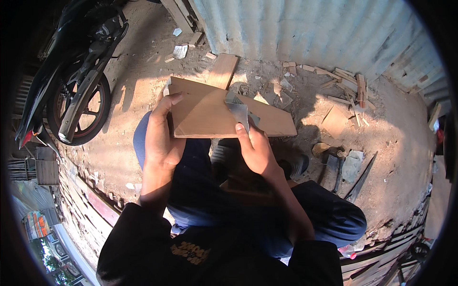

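Note:
A flat wooden board point(205, 112), light brown and roughly triangular, lies across my lap. My left hand point(160, 136) grips its left edge, thumb on top. My right hand point(255, 148) presses a grey sheet of sandpaper point(238, 112) onto the board's upper face near the front edge. My knees in dark blue trousers sit under the board.
A black motorcycle point(78, 76) stands at the left. A wooden plank point(223, 70) leans on the ground behind the board. Wood scraps point(346, 83) lie by the corrugated metal wall point(305, 28). Tools and offcuts point(348, 167) lie on the dirt at my right.

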Demonstrator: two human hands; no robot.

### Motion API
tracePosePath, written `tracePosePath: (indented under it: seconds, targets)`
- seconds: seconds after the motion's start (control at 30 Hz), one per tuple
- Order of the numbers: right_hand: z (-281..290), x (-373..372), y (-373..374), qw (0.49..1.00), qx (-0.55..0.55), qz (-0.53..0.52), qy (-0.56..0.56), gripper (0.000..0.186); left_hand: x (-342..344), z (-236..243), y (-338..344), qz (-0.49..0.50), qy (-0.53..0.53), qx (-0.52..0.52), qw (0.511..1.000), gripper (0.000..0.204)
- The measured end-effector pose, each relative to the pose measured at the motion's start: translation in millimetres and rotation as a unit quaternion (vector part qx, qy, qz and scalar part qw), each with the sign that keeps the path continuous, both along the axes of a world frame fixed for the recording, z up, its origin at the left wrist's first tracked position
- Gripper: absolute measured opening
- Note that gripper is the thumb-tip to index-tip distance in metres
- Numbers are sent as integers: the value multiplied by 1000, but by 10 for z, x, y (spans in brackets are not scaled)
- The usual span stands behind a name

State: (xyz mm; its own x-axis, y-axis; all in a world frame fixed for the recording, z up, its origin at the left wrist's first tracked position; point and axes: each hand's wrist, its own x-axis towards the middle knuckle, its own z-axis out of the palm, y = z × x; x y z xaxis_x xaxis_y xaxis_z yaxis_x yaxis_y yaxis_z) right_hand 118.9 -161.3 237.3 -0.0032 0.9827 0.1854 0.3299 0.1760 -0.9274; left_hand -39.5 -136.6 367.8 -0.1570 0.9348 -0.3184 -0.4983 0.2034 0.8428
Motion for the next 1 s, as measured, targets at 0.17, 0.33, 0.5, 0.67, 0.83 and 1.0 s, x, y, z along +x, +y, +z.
tracePosePath:
  seconds: [0.17,0.33,0.5,0.67,0.83,1.0]
  targets:
    - [-752,535,279,991,-124,-35,-24,41,-15,-23,63,-1,18,13,1000,27]
    - [-841,760,261,964,-255,-58,52,44,-25,-56,38,-1,37,15,999,27]
    - [91,159,85,987,-80,96,99,37,14,-19,39,16,22,8,1000,28]
    - [-1043,897,331,952,-294,-87,28,41,-18,-30,66,-7,34,14,999,28]
    - [-442,527,180,974,-213,18,72,45,-30,-71,46,3,35,18,999,27]
    - [-363,305,183,993,-95,24,68,36,-50,-91,89,-15,7,29,999,26]
